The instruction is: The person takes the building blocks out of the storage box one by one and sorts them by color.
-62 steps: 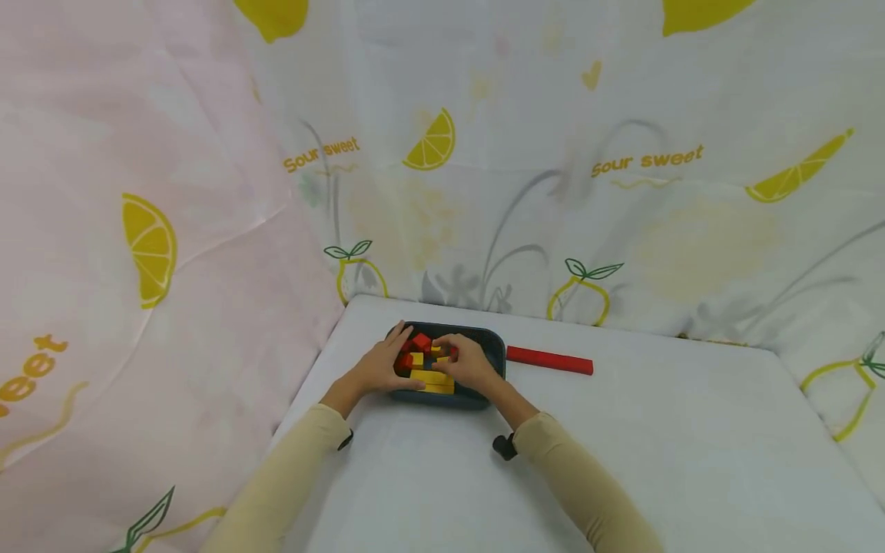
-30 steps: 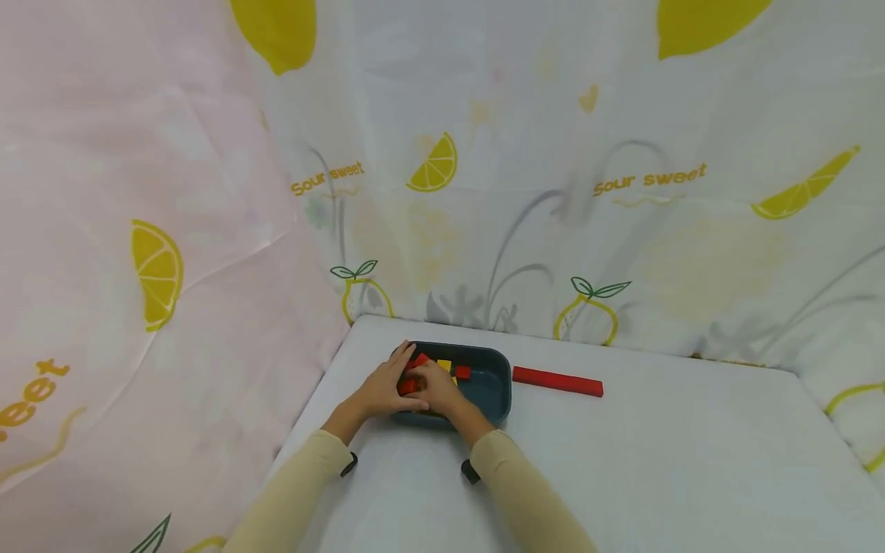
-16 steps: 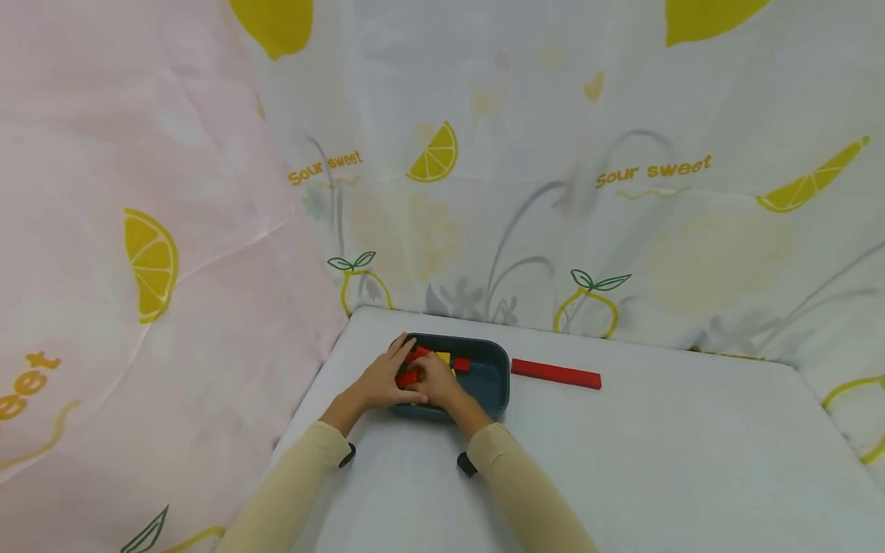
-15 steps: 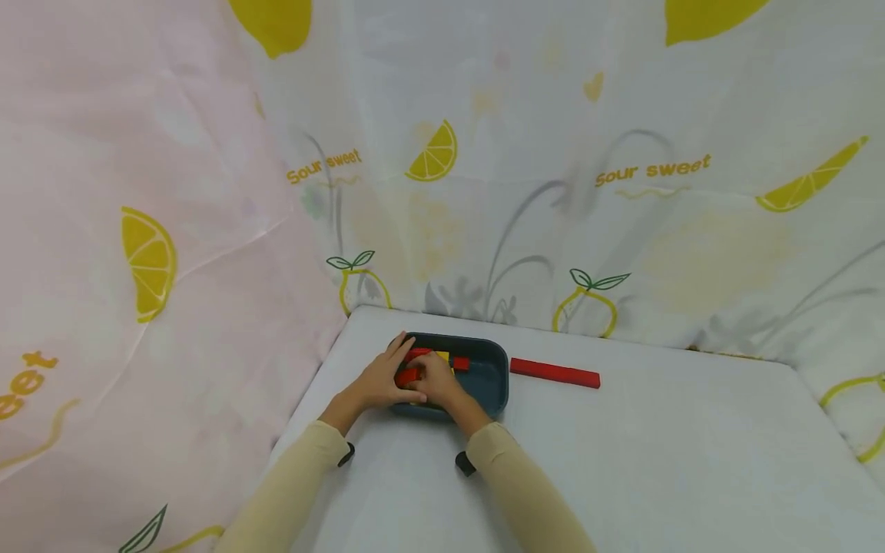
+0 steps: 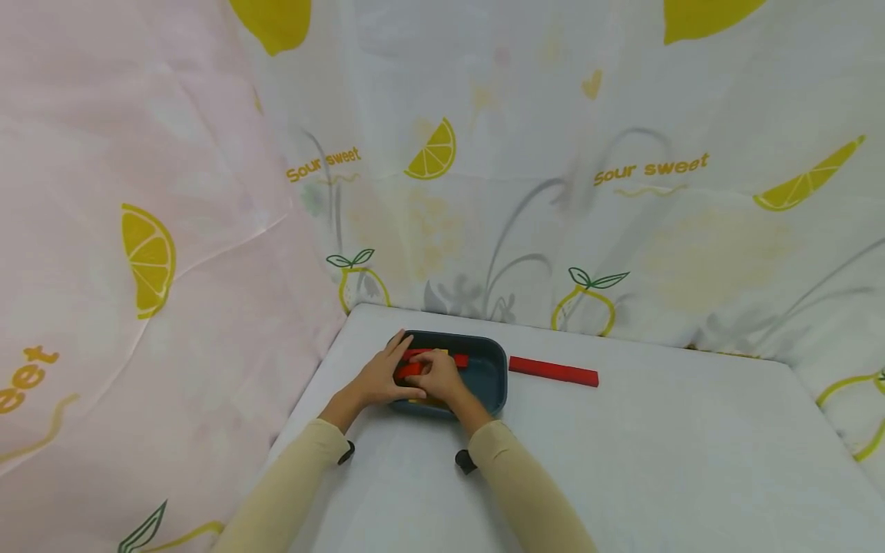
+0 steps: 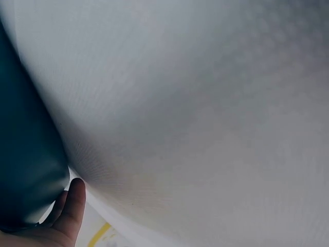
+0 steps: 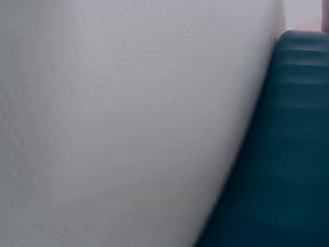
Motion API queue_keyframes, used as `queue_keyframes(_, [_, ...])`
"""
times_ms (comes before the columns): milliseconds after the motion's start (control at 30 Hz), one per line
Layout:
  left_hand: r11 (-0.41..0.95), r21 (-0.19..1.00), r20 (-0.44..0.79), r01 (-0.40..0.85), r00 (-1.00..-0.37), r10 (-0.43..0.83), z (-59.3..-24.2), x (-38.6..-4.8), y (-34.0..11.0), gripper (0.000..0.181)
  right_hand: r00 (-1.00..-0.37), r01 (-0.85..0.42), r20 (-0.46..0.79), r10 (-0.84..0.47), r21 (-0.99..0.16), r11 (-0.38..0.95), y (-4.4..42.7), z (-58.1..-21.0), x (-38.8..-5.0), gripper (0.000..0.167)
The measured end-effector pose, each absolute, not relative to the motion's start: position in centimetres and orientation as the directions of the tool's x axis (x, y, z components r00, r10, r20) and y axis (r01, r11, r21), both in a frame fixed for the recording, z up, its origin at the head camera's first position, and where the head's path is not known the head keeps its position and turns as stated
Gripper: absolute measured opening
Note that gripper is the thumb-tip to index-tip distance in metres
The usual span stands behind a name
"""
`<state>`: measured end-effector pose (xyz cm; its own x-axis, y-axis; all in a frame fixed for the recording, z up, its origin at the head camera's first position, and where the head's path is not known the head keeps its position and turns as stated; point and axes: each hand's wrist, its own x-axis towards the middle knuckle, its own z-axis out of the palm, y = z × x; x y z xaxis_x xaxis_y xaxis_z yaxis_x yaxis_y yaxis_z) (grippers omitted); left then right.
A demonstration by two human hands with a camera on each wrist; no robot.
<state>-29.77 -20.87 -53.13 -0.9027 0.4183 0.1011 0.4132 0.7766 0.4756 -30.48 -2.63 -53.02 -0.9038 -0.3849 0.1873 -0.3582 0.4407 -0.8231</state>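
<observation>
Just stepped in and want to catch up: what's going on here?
A person is handling blocks in a dark blue tray on a white table. The left hand spans the tray's left end, while the right hand is down inside it among red blocks and yellow blocks; whether it grips one is hard to see. A long red bar lies on the table, outside the tray's right end.

A white tabletop stands against a pale cloth backdrop printed with yellow lemon slices and orange words, "Sour sweet" — a pinkish cloth hangs at left, in soft light
</observation>
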Motion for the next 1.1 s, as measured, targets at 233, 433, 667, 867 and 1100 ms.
queue_keyframes(233, [0.772,0.494,0.08,0.4,-0.905,0.417,-52.6,-29.6,-20.7,0.116,-0.907,-0.37,0.213,-0.364,-0.817,0.443,-2.6,-52.9,-30.4,0.036])
queue_keyframes(433, [0.762,0.512,0.09,0.397,-0.907,0.412,-52.3,-30.0,-20.3,0.117,-0.917,-0.385,0.259,-0.305,-0.777,0.498,-2.2,-52.6,-30.5,0.032])
queue_keyframes(667, [0.785,0.504,0.055,0.36,-0.92,0.387,-52.7,-29.5,-20.8,0.117,-0.942,-0.317,0.152,-0.3,-0.697,0.643,-2.0,-52.7,-30.3,0.036])
queue_keyframes(867, [0.772,0.521,0.065,0.364,-0.919,0.39,-52.6,-29.5,-20.8,0.117,-0.959,-0.259,0.104,-0.264,-0.704,0.662,-1.2,-52.8,-30.6,0.035])
queue_keyframes(1100, [0.779,0.536,0.039,0.326,-0.931,0.363,-52.7,-29.5,-20.5,0.119,-0.96,-0.234,0.115,-0.254,-0.828,0.51,0.2,-52.6,-30.7,0.035])
